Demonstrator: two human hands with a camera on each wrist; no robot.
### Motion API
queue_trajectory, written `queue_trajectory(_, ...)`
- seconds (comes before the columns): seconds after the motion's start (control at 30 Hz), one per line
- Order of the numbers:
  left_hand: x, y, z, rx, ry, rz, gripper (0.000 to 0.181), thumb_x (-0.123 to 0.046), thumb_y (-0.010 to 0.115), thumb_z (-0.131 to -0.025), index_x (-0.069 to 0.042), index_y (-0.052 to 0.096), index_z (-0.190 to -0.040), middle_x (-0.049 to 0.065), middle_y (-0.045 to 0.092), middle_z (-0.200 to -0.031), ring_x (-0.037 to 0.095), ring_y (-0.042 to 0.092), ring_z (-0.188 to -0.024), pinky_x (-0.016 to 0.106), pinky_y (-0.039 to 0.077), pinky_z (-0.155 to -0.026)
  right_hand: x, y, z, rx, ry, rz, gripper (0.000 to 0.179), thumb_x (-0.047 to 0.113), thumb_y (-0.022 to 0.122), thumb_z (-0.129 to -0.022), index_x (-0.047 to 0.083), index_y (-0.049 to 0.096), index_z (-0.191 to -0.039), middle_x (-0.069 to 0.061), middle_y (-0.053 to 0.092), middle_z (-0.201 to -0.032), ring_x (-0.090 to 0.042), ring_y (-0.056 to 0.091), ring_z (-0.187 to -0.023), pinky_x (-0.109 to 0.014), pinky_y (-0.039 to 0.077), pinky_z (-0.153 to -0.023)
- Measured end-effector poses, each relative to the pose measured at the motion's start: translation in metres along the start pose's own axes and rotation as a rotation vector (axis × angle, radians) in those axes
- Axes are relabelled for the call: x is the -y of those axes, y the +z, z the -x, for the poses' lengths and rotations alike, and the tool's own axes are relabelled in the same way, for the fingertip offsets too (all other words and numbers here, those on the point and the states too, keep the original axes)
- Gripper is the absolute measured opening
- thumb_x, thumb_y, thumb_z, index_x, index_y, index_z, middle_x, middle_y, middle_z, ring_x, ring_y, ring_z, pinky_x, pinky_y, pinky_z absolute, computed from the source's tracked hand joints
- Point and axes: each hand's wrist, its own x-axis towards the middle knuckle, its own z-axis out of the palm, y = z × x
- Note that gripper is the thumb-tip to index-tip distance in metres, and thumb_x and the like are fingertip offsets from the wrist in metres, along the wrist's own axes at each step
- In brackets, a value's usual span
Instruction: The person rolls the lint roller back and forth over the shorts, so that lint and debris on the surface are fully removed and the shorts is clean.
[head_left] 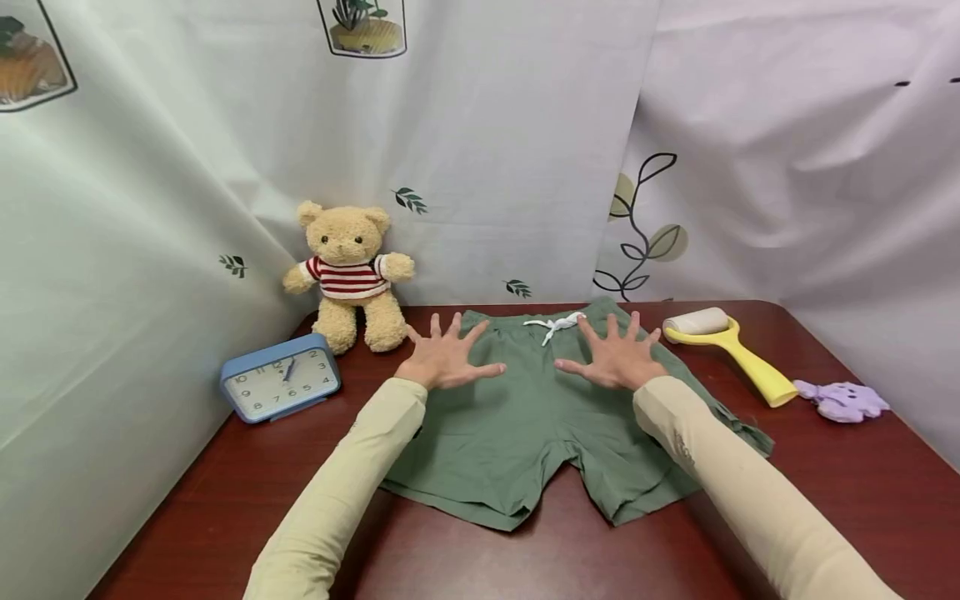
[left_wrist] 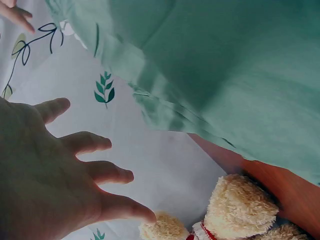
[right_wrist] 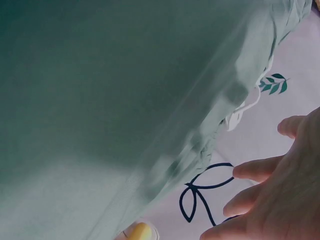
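Green shorts (head_left: 525, 417) lie spread on the dark red table, waistband toward the back and leg openings toward the front. A white drawstring (head_left: 553, 325) is tied at the middle of the waistband. Over the left part of the shorts hovers my left hand (head_left: 446, 358), fingers spread and straight. My right hand (head_left: 615, 354) is held likewise over the right part, palm down. In the wrist views, the left hand (left_wrist: 65, 175) and the right hand (right_wrist: 280, 195) are apart from the cloth, with nothing in them. The right leg's outer edge is rumpled and partly behind my sleeve.
A teddy bear (head_left: 348, 267) in a striped shirt sits at the back left. In front of it stands a blue clock (head_left: 281, 379). On the right are a yellow-handled lint roller (head_left: 738, 350) and a small purple cloth item (head_left: 843, 402). White printed curtains (head_left: 510, 150) enclose the table.
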Motion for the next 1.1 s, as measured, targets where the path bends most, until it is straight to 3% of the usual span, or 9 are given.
queue_trajectory(0.13,0.005,0.003,0.004,0.020,0.002,0.021,0.090,-0.083,0.043,-0.086,-0.039,0.017,-0.161,0.018,0.013,-0.169,0.057,0.008,-0.151,0.088,0.010,-0.106,-0.001,-0.002,0.000,-0.005,-0.006,-0.002,0.101,0.081,0.041,-0.089,0.021,0.010,-0.164,-0.038,0.007,-0.162,-0.066,-0.009,-0.145,-0.088,0.001,-0.106)
queue_trajectory(0.23,0.016,0.005,0.010,0.066,0.041,0.063,0.086,-0.074,0.049,-0.091,-0.033,0.022,-0.161,0.021,0.017,-0.168,0.056,0.011,-0.151,0.085,0.014,-0.109,-0.007,-0.008,0.000,-0.020,-0.008,0.002,0.097,0.078,0.042,-0.091,0.020,0.011,-0.164,-0.038,0.009,-0.162,-0.066,-0.006,-0.146,-0.088,0.005,-0.106)
queue_trajectory(0.37,0.037,0.007,0.025,0.151,0.139,0.136,0.075,-0.048,0.062,-0.097,-0.019,0.032,-0.159,0.019,0.028,-0.165,0.048,0.023,-0.152,0.068,0.028,-0.118,-0.027,-0.025,0.002,-0.039,0.008,0.006,0.091,0.070,0.043,-0.096,0.015,0.015,-0.163,-0.040,0.015,-0.159,-0.066,0.002,-0.146,-0.088,0.012,-0.104)
queue_trajectory(0.5,0.056,0.006,0.045,0.198,0.189,0.188,0.074,-0.032,0.073,-0.093,-0.013,0.037,-0.156,0.015,0.039,-0.161,0.038,0.036,-0.149,0.055,0.037,-0.117,-0.059,-0.042,0.007,-0.013,0.054,0.017,0.086,0.061,0.046,-0.099,0.004,0.023,-0.158,-0.045,0.019,-0.153,-0.070,0.012,-0.140,-0.090,0.018,-0.099)
queue_trajectory(0.67,0.071,0.006,0.064,0.212,0.191,0.171,0.080,-0.031,0.078,-0.089,-0.013,0.037,-0.156,0.017,0.033,-0.163,0.040,0.031,-0.151,0.058,0.035,-0.118,-0.107,-0.052,0.020,0.037,0.128,0.001,0.073,0.046,0.051,-0.100,-0.006,0.033,-0.147,-0.049,0.029,-0.137,-0.075,0.029,-0.123,-0.088,0.027,-0.090)
queue_trajectory(0.8,0.078,0.004,0.074,0.223,0.191,0.154,0.083,-0.032,0.079,-0.087,-0.012,0.037,-0.156,0.021,0.027,-0.165,0.042,0.024,-0.153,0.059,0.030,-0.120,-0.137,-0.053,0.029,0.058,0.157,-0.042,0.067,0.041,0.053,-0.098,-0.012,0.037,-0.135,-0.045,0.036,-0.118,-0.068,0.043,-0.104,-0.074,0.041,-0.077)
queue_trajectory(0.93,0.080,0.004,0.081,0.235,0.196,0.159,0.085,-0.032,0.081,-0.086,-0.012,0.036,-0.156,0.022,0.025,-0.165,0.042,0.025,-0.153,0.059,0.031,-0.120,-0.154,-0.048,0.033,0.034,0.176,-0.085,0.073,0.036,0.054,-0.098,-0.017,0.029,-0.142,-0.045,0.034,-0.118,-0.058,0.049,-0.095,-0.061,0.044,-0.071)
queue_trajectory(1.1,0.080,0.007,0.085,0.237,0.198,0.188,0.086,-0.032,0.081,-0.086,-0.012,0.035,-0.157,0.023,0.023,-0.166,0.042,0.028,-0.152,0.058,0.034,-0.119,-0.166,-0.044,0.033,-0.006,0.195,-0.121,0.076,0.032,0.051,-0.098,-0.020,0.022,-0.146,-0.049,0.034,-0.125,-0.058,0.049,-0.100,-0.060,0.045,-0.073)
